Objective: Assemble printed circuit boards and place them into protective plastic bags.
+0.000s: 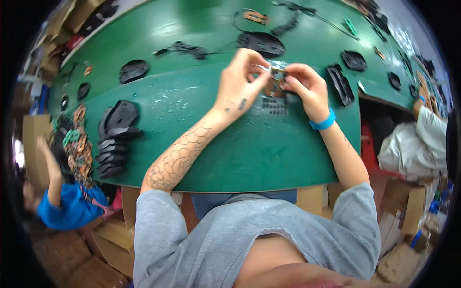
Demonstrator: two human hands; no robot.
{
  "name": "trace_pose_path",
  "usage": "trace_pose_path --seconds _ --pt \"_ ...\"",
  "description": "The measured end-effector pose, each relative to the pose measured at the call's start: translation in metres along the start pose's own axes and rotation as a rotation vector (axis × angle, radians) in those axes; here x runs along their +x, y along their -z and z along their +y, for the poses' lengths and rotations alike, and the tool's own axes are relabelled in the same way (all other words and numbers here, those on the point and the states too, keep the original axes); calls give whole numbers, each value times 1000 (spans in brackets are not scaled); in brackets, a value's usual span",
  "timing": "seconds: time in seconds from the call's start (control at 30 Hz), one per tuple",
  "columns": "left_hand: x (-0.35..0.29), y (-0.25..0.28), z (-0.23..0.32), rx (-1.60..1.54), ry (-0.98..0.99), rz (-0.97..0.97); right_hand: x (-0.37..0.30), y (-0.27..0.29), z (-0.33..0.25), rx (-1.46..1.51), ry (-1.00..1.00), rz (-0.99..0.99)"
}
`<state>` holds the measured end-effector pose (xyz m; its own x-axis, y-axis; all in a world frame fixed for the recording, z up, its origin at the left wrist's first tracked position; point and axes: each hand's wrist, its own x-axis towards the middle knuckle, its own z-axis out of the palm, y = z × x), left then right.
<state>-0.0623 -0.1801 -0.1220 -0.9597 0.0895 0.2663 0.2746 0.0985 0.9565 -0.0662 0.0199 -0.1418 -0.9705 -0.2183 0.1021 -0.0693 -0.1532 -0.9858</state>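
Observation:
Over the middle of the green table, my right hand (pixel 309 89) is closed, its thumb and fingers pinching the edge of a small orange-brown circuit board (pixel 274 86). My left hand (pixel 242 77) is closed at the board's other side. A thin pale sliver shows at its fingertips, too small to name. Just below the board, a clear sheet with rows of small black pieces (pixel 274 106) lies on the table. Beyond my hands is a black mouse-shaped shell (pixel 261 44) with a cable beside it.
Stacked black shells (pixel 115 139) stand on the left, next to a heap of orange and green circuit boards (pixel 77 144). More black shells (pixel 340 85) and a coiled cable (pixel 185 49) lie around the green table (pixel 230 163). People sit at left (pixel 72 206) and right (pixel 427 129).

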Motion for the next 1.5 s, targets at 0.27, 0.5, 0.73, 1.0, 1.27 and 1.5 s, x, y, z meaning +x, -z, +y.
trace_pose_path --seconds 0.27,0.5,0.73,1.0,1.27,1.5 --pt "75 89 34 -203 -163 229 -7 -3 2 -140 62 -26" --pt "265 485 0 206 -90 633 -4 -20 1 -475 322 -216" --pt "205 368 -115 -68 228 655 -7 -3 4 -536 301 -172" --pt "128 336 -67 1064 383 312 -7 -12 1 -550 329 -205" --pt "89 478 -78 1469 379 486 -3 -22 -6 -546 275 -173" --pt "78 521 -100 1749 660 336 -2 -22 -1 -603 260 -154"
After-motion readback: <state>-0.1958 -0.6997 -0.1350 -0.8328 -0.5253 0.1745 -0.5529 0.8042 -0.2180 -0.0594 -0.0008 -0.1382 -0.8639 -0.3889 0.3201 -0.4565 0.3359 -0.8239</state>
